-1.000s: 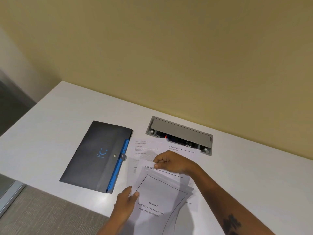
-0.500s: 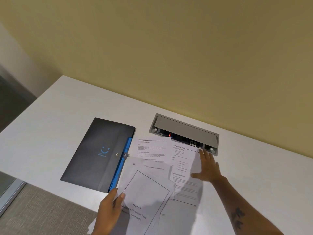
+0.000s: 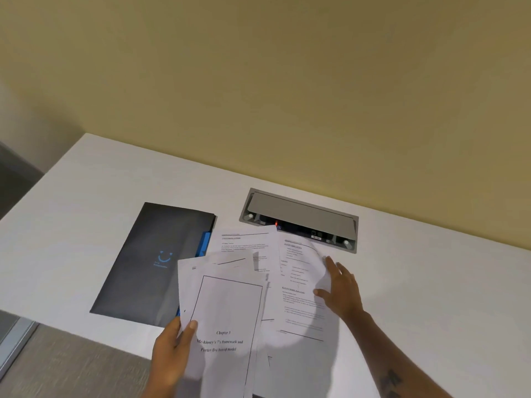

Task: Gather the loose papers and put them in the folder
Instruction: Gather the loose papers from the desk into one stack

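A dark grey folder with a blue smiley mark and a blue inner edge lies closed on the white desk, left of the papers. My left hand grips the lower left edge of a small stack of papers whose top sheet reads "Chapter 3"; the stack is lifted and overlaps the folder's right edge. My right hand curls around the right edge of a printed sheet and bends it upward. Another printed sheet lies flat behind the stack.
A grey cable hatch with a small red light is set into the white desk just behind the papers. The yellow wall runs along the desk's far edge. Grey carpet shows past the near left edge.
My left hand has raised the Chapter 3 stack and turned it more upright. My right hand went from resting flat beside the right sheet to gripping its edge and lifting it.
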